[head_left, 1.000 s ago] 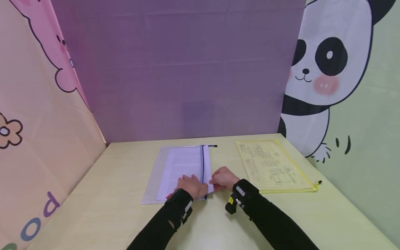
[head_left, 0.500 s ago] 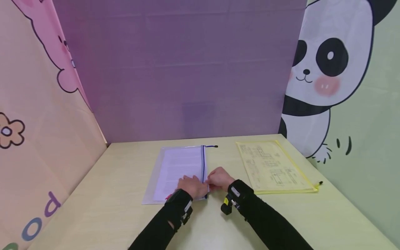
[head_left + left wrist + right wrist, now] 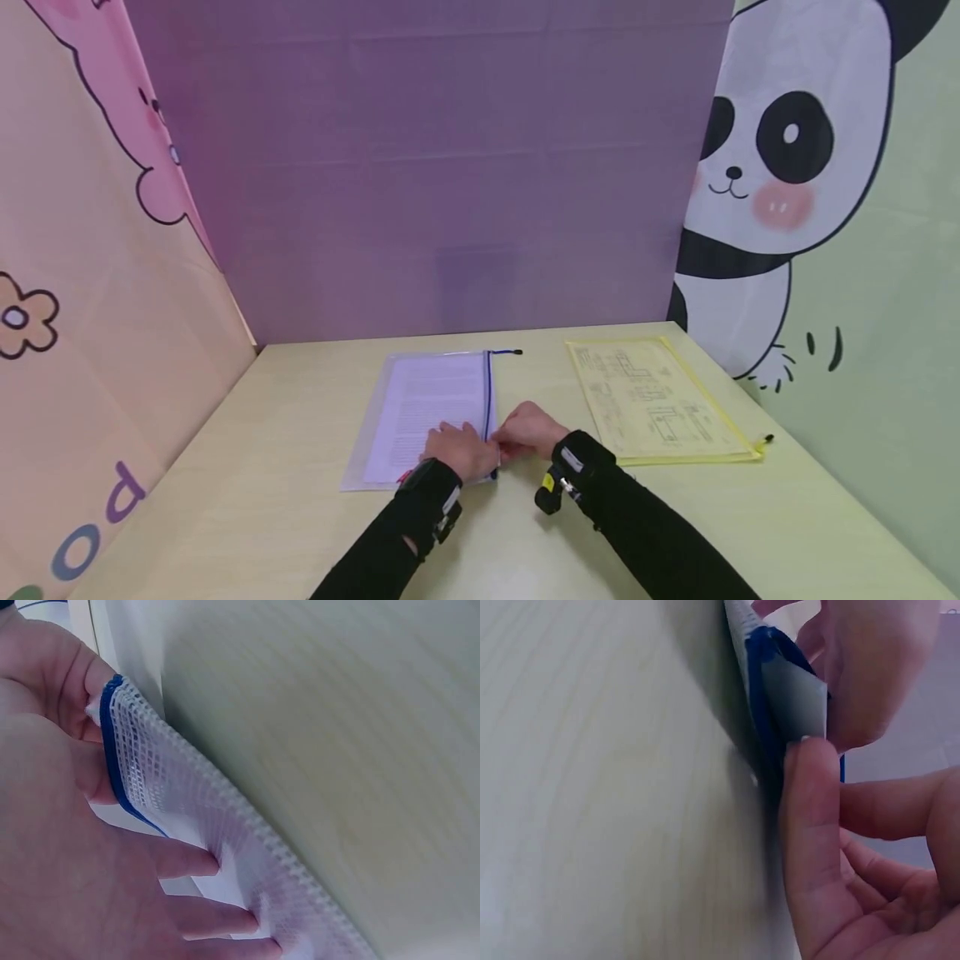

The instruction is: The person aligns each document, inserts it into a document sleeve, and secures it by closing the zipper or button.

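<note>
A clear mesh zip pouch (image 3: pixel 364 454) with a blue-edged mouth on its right side lies on the table. White printed sheets of paper (image 3: pixel 427 400) show through it. My left hand (image 3: pixel 461 452) holds the pouch near its front right corner; in the left wrist view, fingers lie against the mesh (image 3: pixel 139 757) beside the blue edge. At the mouth, my right hand (image 3: pixel 529 429) pinches the edge of the sheets between thumb and index finger. The right wrist view shows a paper corner (image 3: pixel 802 697) between the two blue edges. A small red tag (image 3: pixel 405 477) peeks out beside my left wrist.
To the right lies a yellow zip pouch (image 3: pixel 660 400) with drawings on the paper inside. A dark zip pull (image 3: pixel 516 352) sticks out at the clear pouch's far right corner. A purple panel (image 3: pixel 465 183) closes off the table's back.
The right hand has moved left up to the pouch's mouth, and the sheets have slid left into the pouch. The left hand has stayed in place.
</note>
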Action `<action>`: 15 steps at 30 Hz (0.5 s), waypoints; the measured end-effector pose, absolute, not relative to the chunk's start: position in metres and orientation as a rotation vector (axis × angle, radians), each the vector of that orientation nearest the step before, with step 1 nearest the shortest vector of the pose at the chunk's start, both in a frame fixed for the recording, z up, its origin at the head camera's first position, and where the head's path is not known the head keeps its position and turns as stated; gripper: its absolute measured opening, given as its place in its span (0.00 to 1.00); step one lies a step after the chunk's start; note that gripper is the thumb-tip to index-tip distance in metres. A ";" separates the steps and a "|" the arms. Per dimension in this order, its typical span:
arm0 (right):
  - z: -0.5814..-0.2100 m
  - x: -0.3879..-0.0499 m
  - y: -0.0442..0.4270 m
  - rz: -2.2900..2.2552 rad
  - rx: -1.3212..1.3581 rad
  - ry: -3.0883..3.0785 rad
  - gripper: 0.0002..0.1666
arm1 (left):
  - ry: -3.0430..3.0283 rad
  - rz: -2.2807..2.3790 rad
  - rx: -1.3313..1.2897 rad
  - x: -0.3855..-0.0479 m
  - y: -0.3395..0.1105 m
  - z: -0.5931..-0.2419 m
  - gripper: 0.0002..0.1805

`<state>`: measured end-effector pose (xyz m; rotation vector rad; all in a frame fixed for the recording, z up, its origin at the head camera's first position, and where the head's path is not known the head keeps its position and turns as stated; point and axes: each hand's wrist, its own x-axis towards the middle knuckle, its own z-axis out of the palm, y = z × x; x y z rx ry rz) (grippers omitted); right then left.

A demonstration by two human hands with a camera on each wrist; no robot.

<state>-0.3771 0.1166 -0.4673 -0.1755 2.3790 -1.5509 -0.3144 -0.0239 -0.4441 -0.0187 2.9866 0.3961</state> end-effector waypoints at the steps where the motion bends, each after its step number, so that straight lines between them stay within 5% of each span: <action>1: -0.468 -0.377 0.118 -1.571 -0.173 2.341 0.04 | 2.989 0.387 -0.018 -0.315 -0.024 -0.444 0.40; 15: -0.475 -0.381 0.112 -1.574 -0.271 2.418 0.07 | 3.029 0.350 0.046 -0.320 -0.025 -0.444 0.35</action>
